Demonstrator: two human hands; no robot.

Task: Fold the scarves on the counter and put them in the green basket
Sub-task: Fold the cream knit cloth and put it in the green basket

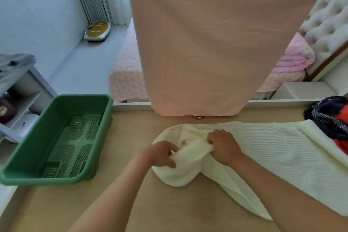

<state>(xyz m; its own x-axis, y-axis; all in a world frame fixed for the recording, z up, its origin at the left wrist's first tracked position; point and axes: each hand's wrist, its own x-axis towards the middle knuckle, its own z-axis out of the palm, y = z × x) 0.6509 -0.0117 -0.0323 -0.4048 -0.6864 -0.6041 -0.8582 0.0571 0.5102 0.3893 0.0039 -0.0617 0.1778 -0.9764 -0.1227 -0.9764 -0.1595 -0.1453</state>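
On the pale wooden bench (131, 203), the long cream knitted scarf (273, 152) lies mostly spread out. The green perforated plastic basket (47, 179) to its left holds nothing. A dark-and-red patterned scarf (327, 117), seemingly unfolded, waits at the right edge. The left hand (163, 154) and right hand (224, 147) pinch the cream scarf's bunched end, so folding has barely begun.

Two scarves (273, 149), one green basket (56, 181)

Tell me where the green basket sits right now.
In the head view the green basket stands on the counter at its left edge, apart from and left of the left hand, which grips the cream scarf.
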